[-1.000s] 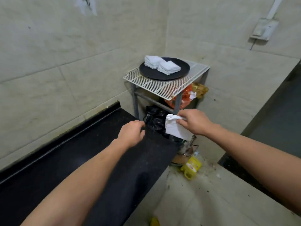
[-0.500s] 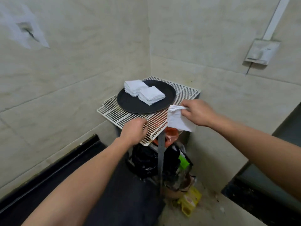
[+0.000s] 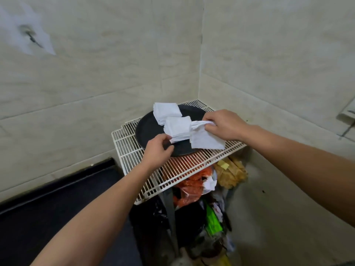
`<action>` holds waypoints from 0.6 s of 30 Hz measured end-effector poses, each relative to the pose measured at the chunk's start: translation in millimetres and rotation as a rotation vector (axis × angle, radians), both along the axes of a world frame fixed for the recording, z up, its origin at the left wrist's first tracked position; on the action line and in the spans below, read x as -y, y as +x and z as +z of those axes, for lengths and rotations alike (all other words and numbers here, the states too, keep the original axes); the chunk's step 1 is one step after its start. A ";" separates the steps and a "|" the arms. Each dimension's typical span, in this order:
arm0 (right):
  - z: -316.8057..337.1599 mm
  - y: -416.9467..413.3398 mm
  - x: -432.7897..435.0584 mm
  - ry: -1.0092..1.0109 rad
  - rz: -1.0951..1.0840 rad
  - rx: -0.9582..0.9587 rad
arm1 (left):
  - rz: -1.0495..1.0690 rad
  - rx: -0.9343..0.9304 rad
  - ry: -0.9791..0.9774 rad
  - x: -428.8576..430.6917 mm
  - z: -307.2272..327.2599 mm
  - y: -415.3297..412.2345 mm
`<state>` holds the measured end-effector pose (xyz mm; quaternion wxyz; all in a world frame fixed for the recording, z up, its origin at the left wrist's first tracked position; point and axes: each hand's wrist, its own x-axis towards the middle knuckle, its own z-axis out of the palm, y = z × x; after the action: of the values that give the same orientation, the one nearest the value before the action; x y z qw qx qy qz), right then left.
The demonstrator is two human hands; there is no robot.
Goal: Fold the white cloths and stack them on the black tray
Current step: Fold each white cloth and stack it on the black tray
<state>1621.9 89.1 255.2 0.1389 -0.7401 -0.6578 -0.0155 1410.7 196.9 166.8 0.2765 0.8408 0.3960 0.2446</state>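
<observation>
A round black tray lies on a white wire rack in the corner. Two stacks of folded white cloths sit on it: a far stack and a nearer stack. My right hand pinches a folded white cloth by its top edge; the cloth hangs over the tray's right rim, right beside the nearer stack. My left hand is at the tray's front edge, its fingertips at the lower left corner of the nearer stack.
Under the rack are an orange plastic bag, a yellowish bundle, black bags and green packaging. A black counter runs along the tiled wall at lower left.
My view has moved closer to the rack. My right hand carried the folded cloth up and left to the tray's right rim. My left hand went from the rack's front edge to the nearer stack.
</observation>
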 end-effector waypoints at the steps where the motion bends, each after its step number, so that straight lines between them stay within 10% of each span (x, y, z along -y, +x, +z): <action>1: 1.3 5.0 -11.5 -0.007 0.029 -0.017 | 0.021 0.081 -0.085 -5.0 5.1 6.2; 7: 3.1 19.0 -75.4 -0.034 0.141 -0.131 | 0.005 0.381 -0.545 -38.9 33.3 42.0; 18: -19.0 48.4 -170.8 -0.109 0.133 -0.420 | 0.096 0.380 -0.535 -75.2 9.2 60.2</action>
<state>1670.2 259.9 236.2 0.2333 -0.6883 -0.6618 0.1839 1470.9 272.1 176.0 0.5446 0.6580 0.4269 0.2969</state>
